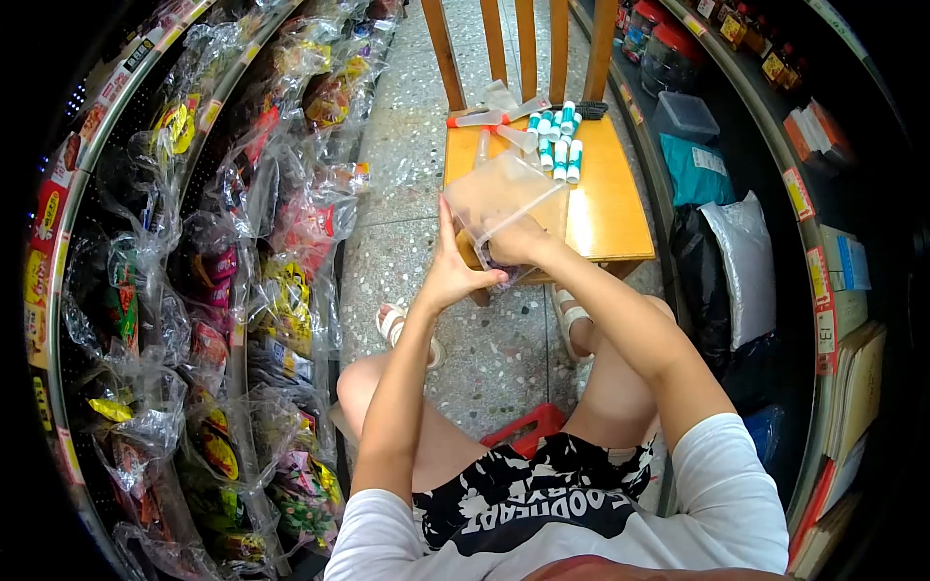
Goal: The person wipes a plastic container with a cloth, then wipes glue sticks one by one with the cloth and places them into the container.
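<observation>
A clear plastic box [518,184] is tilted over the front left of a yellow wooden chair seat [610,218]. My left hand [455,266] grips its left side, with the thumb along the lower edge. My right hand [518,242] reaches inside the box; its fingertips are hidden, and what they hold cannot be made out. Small dark purplish items [501,268] show at the box's lower corner. Behind the box, several white-and-teal tubes [574,162] stand or lie on the seat beside clear pieces with red-orange ends [477,118].
Shelves with plastic-wrapped snack packets [286,300] line the left. Shelves on the right hold a lidded clear container [687,116], a teal packet [696,169] and a silver-grey bag [741,266]. A red plastic stool [528,428] shows beneath me. Slatted chair back [528,48] rises behind the seat.
</observation>
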Tool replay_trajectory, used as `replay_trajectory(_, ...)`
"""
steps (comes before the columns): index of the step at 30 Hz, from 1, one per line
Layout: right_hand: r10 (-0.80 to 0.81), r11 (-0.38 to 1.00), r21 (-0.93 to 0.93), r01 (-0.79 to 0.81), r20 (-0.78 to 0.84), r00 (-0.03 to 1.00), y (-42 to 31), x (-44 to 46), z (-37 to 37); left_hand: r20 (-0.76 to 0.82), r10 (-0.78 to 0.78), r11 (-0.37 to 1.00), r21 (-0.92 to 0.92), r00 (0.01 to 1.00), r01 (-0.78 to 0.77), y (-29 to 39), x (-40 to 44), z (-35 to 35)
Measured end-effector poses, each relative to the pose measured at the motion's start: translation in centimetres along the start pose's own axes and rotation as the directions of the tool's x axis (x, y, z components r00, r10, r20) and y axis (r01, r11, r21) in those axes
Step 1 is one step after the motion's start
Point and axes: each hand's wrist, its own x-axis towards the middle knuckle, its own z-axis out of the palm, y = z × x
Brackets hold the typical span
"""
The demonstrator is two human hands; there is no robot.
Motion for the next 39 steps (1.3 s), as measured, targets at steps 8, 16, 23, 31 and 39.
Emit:
replay_trajectory(8,-0.067,0.995,0.088,0.051,0.191,0.979,1.6,-1.5,1.2,-0.01,-0.035,0.999,0.01,0.999,0.035,0.1,-0.2,0.4)
replay_trajectory(16,-0.057,0.998,0.054,0.036,0.472,0.88,-0.7,-5.6,-2.4,-0.017,-0.028,0.999,-0.018,0.999,0.028,0.2,-0.2,0.2)
replay_trajectory(23,-0.012,0.989,0.147,0.005,0.05,0.999,0.3,-5.5,-6.9,-0.017,-0.157,0.974,-0.169,0.988,0.151,0.2,0.3,-0.8)
replay_trajectory(31,-0.016,0.991,-0.129,-0.031,-0.347,0.938,0.7,-0.3,1.7,-0.021,-0.147,0.967,-0.216,0.989,0.139,0.4,0.7,-0.4)
replay_trajectory(39,-0.014,0.959,-0.28,-0.031,-0.157,0.987,0.9,1.0,3.8,-0.014,-0.136,0.989,-0.051,0.991,0.136,1.0,0.6,-0.7)
